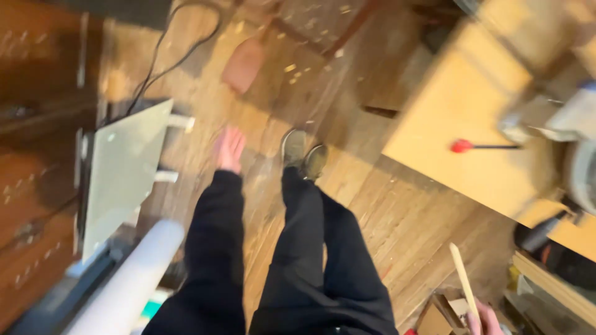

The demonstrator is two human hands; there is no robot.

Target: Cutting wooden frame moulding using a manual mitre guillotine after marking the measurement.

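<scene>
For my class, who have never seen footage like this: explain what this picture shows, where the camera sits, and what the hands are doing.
One camera, worn on a person's head, looks down at their dark-clad legs and shoes on a wooden floor. The picture is blurred. The left hand is spread open and empty, above the floor. The right hand, at the bottom edge, grips a thin pale wooden stick. Nearby: a light workbench bearing a red-tipped tool, a flat grey panel, and a white roll.

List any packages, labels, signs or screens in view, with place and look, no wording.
Cardboard box: bottom edge, beside the right hand that holds a pale wooden stick; brown, flaps open.
No labels, signs or screens can be made out; the picture is blurred.
</scene>
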